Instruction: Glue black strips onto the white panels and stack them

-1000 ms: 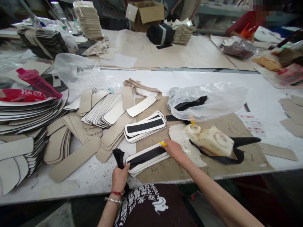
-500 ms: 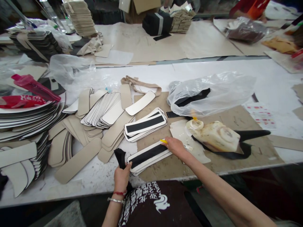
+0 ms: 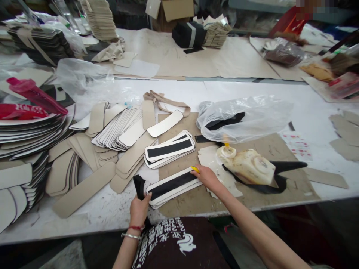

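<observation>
Near the table's front edge lies a small stack of long white rounded panels point(image 3: 179, 195). A black strip point(image 3: 171, 185) runs lengthwise along the top panel. At its left end, my left hand point(image 3: 139, 210) is closed around a bunch of black strips point(image 3: 139, 186), with the thumb pressed on the strip's end. My right hand point(image 3: 208, 177) is closed at the opposite end, pinching a small yellow tool point(image 3: 194, 169) against the strip; most of the tool is hidden by the fingers. Just beyond sits another stack of white panels point(image 3: 169, 154) with a black strip centred on top.
To the right stand a stained glue container point(image 3: 246, 166) and a clear plastic bag point(image 3: 266, 116) with black material inside. Several beige panels point(image 3: 85, 190) and fanned white panels point(image 3: 119, 129) spread to the left. Brown cardboard point(image 3: 291, 175) lies under the work. A person's red garment shows at the back right.
The camera view has shifted slightly, so the table appears moved a little left. Both hands keep their hold at the two ends of the black strip, with little visible movement.
</observation>
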`<move>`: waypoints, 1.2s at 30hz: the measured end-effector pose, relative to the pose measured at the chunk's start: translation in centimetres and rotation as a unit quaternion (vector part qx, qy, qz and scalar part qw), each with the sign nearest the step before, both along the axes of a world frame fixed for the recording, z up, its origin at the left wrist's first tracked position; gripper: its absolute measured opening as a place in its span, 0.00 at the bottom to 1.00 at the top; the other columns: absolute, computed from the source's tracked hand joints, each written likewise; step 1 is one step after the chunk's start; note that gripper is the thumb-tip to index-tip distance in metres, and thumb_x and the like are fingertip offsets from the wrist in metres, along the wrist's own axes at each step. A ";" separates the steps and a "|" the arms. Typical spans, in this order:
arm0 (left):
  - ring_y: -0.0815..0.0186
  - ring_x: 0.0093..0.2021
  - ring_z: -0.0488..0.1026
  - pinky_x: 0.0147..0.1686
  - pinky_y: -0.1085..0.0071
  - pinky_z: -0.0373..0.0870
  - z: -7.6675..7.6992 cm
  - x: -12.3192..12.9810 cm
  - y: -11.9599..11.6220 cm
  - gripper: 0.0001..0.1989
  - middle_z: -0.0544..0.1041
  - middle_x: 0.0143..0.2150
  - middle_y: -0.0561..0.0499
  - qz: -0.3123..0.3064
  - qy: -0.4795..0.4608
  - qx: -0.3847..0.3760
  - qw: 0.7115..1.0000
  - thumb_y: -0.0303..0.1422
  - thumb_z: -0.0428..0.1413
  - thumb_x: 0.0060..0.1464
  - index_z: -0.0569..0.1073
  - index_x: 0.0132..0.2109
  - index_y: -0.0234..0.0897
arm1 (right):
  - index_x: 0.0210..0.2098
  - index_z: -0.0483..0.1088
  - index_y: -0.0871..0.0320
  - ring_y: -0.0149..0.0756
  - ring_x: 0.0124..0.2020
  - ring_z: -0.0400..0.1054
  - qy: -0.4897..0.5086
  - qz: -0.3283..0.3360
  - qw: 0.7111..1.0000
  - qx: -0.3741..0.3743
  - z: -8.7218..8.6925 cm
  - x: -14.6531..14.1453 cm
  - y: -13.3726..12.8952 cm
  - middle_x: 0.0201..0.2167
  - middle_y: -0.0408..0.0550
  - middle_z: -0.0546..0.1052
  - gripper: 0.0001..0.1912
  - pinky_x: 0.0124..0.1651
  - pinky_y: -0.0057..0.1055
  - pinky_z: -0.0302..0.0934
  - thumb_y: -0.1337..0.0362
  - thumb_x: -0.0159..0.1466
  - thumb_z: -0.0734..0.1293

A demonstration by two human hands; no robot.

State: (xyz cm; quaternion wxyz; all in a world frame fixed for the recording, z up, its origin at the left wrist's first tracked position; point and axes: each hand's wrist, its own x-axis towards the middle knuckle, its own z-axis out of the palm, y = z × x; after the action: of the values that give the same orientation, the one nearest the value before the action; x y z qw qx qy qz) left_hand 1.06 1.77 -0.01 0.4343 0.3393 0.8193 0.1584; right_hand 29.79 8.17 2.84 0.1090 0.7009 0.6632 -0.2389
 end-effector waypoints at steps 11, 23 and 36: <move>0.60 0.23 0.69 0.24 0.69 0.61 0.1 -0.2 0.2 0.19 0.71 0.17 0.48 -0.020 0.004 -0.012 1.000 0.44 0.55 0.38 0.72 0.29 0.30 | 0.37 0.65 0.58 0.37 0.40 0.66 0.014 -0.007 1.000 -0.020 -0.5 0.0 0.3 0.36 0.50 0.74 0.13 0.38 0.26 0.52 0.56 0.61 0.58; 0.59 0.24 0.69 0.26 0.68 0.60 0.5 0.0 0.4 0.17 0.71 0.18 0.48 -0.017 0.010 -0.026 0.999 0.45 0.55 0.38 0.71 0.29 0.33 | 0.39 0.62 0.59 0.35 0.29 0.68 0.058 -0.068 0.993 0.071 -0.9 0.6 -0.9 0.27 0.47 0.73 0.13 0.32 0.25 0.54 0.59 0.63 0.53; 0.62 0.24 0.68 0.24 0.70 0.60 -0.4 -0.1 -0.5 0.18 0.71 0.20 0.49 0.041 -0.057 0.026 0.997 0.45 0.56 0.37 0.71 0.27 0.32 | 0.38 0.67 0.57 0.38 0.39 0.63 0.226 -0.066 0.958 0.166 -0.5 1.4 -1.7 0.34 0.49 0.71 0.14 0.44 0.33 0.56 0.58 0.59 0.55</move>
State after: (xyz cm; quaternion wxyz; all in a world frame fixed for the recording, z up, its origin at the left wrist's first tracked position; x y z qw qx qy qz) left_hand 0.94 1.24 -0.46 0.4648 0.3066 0.8020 0.2165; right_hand 31.18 6.43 2.37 -0.1773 0.6791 0.6533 -0.2841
